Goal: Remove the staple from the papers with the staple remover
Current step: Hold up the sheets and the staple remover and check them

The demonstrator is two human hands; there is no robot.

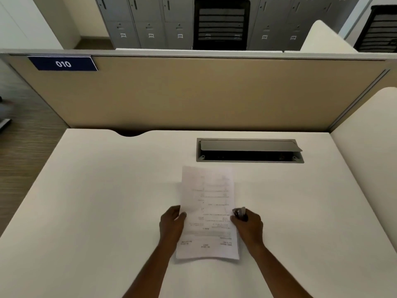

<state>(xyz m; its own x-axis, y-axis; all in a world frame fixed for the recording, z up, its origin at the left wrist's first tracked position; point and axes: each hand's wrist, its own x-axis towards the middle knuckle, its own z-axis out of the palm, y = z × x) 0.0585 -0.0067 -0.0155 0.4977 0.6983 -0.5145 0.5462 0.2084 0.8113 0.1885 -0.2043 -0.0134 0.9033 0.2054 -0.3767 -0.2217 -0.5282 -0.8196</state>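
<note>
— On the cream-white desk [107, 190], near its front edge, lies the thin stack of white printed papers [207, 211], lengthwise away from the person, its print upside down to the camera. What worries you?

— Mostly that I can't find the staple. It is too small or too blurred to make out at any corner, so I can't tell whether the tool is anywhere near it.

— Where is the tool?

— The small dark-and-silver metal staple remover [240, 212] sits in the right hand [248, 226], just at the sheets' right edge, roughly midway along. That hand's fingers are curled closed around it. Whether the remover's jaws are apart, I can't say.

— And the other hand?

— The left hand [171, 222] lies on the left edge, fingers loosely bent, thumb over the top sheet. It seems to be pressing or pinching the edge, but I can't tell which.

— So the risks?

— In my judgement, three. Biting from the wrong side of the staple would likely tear the paper. Pulling with so light a hold could drag the whole stack across the smooth desk. And thin sheets crease easily if the tool catches on them.

— How do the sheets look now?

— Flat, edges aligned, no curl or crease showing.
</note>
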